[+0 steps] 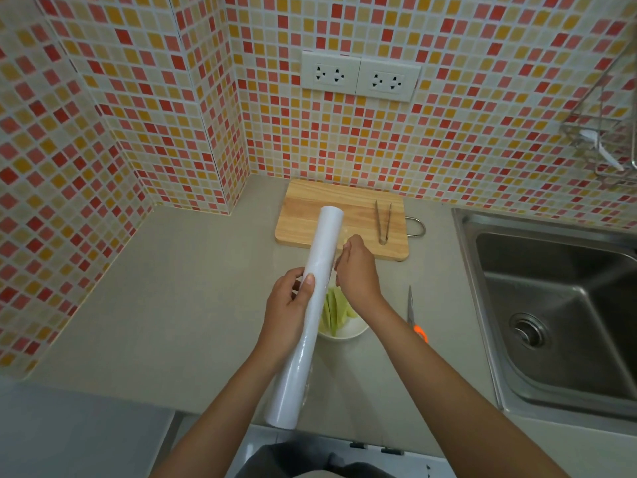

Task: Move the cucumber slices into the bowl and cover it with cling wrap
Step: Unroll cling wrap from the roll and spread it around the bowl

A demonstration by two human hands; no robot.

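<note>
My left hand (287, 313) grips a long white roll of cling wrap (312, 294) around its middle, held above the counter and pointing away from me. My right hand (356, 270) is beside the roll on its right, with fingertips pinching at the film's edge. Under both hands sits a white bowl (344, 332) with pale green cucumber slices (332, 312) in it, partly hidden by the roll and my right wrist.
A wooden cutting board (358, 215) lies behind the bowl with metal tongs (383, 220) on it. Orange-handled scissors (413, 315) lie right of the bowl. A steel sink (558, 305) is at the right, tiled walls at back and left.
</note>
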